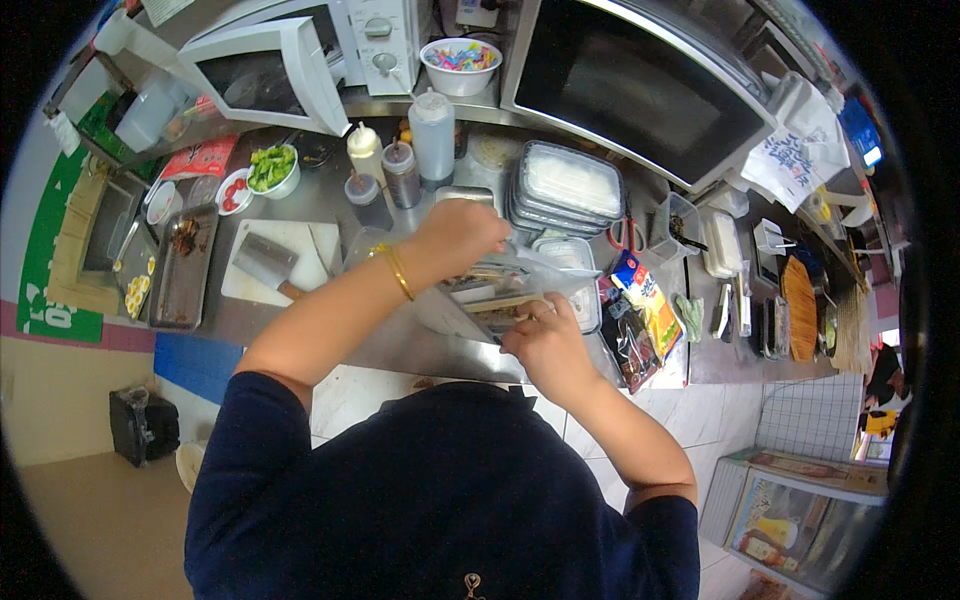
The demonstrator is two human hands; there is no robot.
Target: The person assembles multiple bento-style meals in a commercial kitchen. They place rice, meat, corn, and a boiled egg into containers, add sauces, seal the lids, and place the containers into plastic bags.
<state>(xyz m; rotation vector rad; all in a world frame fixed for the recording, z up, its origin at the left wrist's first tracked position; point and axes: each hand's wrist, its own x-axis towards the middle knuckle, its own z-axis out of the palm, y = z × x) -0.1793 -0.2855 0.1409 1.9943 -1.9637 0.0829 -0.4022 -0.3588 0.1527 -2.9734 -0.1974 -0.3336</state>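
Observation:
A clear plastic bag with packed items inside lies before me over the counter's front part. My left hand, with a gold bangle at the wrist, pinches the bag's upper edge. On the near side, my right hand has its fingers bent at the bag's lower edge, near a pale flat stick-like item; its exact grip is partly hidden. Lidded clear plastic containers are stacked beyond the bag. Right of my right hand lie a dark plastic packet and a yellow and blue food packet.
A cleaver rests on a white cutting board at left, beside a metal tray. Squeeze bottles stand behind my left hand. Red-handled scissors lie right of the stack. An open microwave door juts out above the counter's back left.

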